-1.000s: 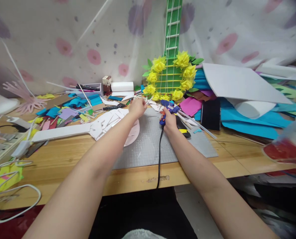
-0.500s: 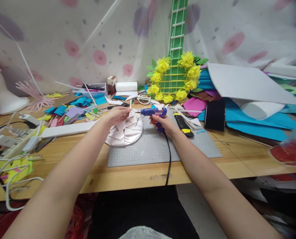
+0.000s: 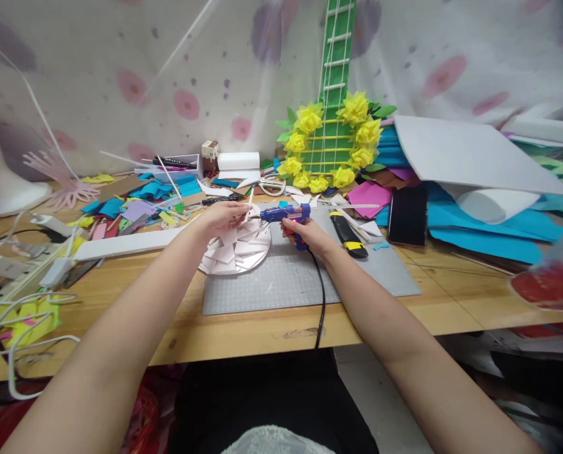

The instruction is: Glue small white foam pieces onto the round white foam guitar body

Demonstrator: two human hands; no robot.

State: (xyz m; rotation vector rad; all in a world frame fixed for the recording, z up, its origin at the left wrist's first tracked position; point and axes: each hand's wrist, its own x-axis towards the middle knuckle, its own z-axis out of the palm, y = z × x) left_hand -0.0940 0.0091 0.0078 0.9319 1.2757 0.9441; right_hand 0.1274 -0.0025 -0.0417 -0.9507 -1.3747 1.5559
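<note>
My right hand (image 3: 304,232) is wrapped round the handle of a blue hot glue gun (image 3: 288,215), whose nozzle points left and whose red light glows. Between the fingertips of my left hand (image 3: 225,218) a thin white strip (image 3: 251,197) stands nearly upright, close to the nozzle; whether they touch I cannot tell. Beneath my left hand lies a round disc covered with overlapping white pieces (image 3: 236,252), its far left part hidden by the hand and forearm. The disc rests partly on a grey cutting mat (image 3: 262,296).
A black and yellow utility knife (image 3: 347,234) and a phone (image 3: 407,215) lie to the right. Behind stands a green guitar shape with yellow flowers (image 3: 331,135). Coloured scraps (image 3: 139,209) and a long white strip (image 3: 130,244) lie left. The gun's black cord (image 3: 322,302) hangs over the table edge.
The glue gun and my right hand have shifted slightly left, bringing the nozzle nearer the white strip. The strip now leans a little to the right. The whole view has moved slightly.
</note>
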